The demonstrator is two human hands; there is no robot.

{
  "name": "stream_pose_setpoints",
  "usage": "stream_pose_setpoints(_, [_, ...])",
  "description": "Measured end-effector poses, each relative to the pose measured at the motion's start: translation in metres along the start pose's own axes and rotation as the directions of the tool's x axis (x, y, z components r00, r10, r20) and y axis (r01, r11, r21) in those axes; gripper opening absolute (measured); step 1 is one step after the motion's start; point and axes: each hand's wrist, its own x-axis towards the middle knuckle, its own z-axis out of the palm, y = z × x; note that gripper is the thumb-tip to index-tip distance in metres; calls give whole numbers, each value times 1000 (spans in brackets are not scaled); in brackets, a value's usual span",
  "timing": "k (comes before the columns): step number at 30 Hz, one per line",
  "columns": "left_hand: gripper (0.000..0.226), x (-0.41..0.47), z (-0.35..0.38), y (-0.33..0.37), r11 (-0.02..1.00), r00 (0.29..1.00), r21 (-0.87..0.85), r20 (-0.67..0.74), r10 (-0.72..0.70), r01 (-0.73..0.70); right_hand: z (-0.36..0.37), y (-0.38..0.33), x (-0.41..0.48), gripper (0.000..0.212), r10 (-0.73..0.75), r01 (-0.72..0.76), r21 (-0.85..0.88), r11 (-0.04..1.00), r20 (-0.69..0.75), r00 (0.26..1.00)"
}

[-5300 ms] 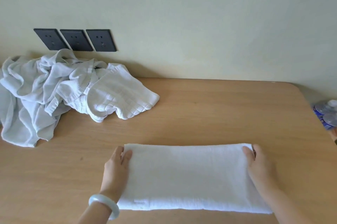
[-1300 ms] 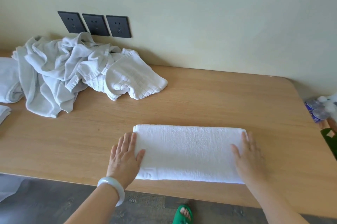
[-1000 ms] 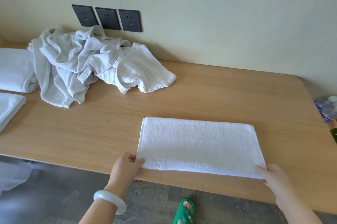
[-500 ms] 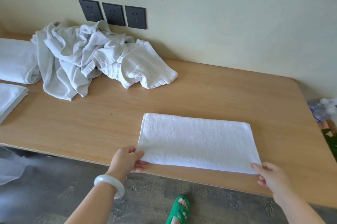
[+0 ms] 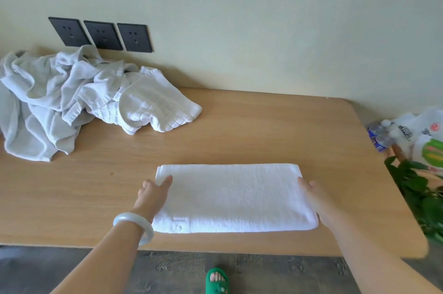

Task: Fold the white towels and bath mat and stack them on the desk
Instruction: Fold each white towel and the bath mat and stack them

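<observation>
Near the front edge of the counter lay the folded towel. The left hand pinched its left end, thumb on top; the right hand rested straight-fingered on its right end. Crumpled towels sat back left, well apart.

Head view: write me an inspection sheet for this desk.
Surface: wooden desk, against the wall.
Job's things: folded towel near front edge; crumpled linen pile with waffle bath mat back left.
Clutter: nothing seen.
Hands: left hand thumb on towel's left end, right hand at its right end; grip unclear.
Cables: nothing seen.
Surroundings: three wall sockets; bottles, plastic bag, plant at right; green slipper on floor.
</observation>
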Motion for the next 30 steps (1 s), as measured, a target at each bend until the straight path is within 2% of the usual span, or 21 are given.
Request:
stream_pose_setpoints(2, [63, 9, 1, 9, 996, 997, -26, 22, -79, 80, 2, -8, 10, 50, 88, -88, -3, 996, 49, 995])
stream_pose_setpoints(4, [51, 11, -1, 11, 991, 991, -63, 74, -112, 117, 2, -9, 15, 58, 120, -120, -6, 993, 107, 987])
stream_pose_setpoints(7, [36, 9, -6, 6, 993, 985, -59, 146, -93, 103, 6, -5, 23, 43, 34, -36, 13, 999, 124, 992])
stream_pose_setpoints(10, [31, 6, -22, 4, 991, 987, -101, 142, -69, 84, 13, -28, 17, 22, -107, 105, 19, 994, 139, 985])
stream_pose_setpoints(13, [26, 6, -49, 1, 981, 998, -187, 47, -45, 53, 28, -68, 7, 19, -272, 264, 69, 962, 175, 946])
stream_pose_setpoints(19, [19, -5, -137, -12, 956, 986, -293, -165, -13, -37, 82, -157, -16, 18, -462, 439, 143, 887, 267, 846])
stream_pose_setpoints(23, [13, -23, -203, -38, 941, 942, -328, -334, -34, -82, 135, -217, -48, 21, -541, 514, 171, 840, 313, 781])
stream_pose_setpoints(26, [15, -34, -255, -75, 922, 899, -378, -427, -94, -83, 186, -256, -85, 32, -603, 575, 191, 796, 342, 721])
stream_pose_setpoints(30, [19, -45, -325, -140, 917, 847, -394, -504, -168, -53, 258, -300, -153, 32, -693, 686, 184, 704, 390, 606])
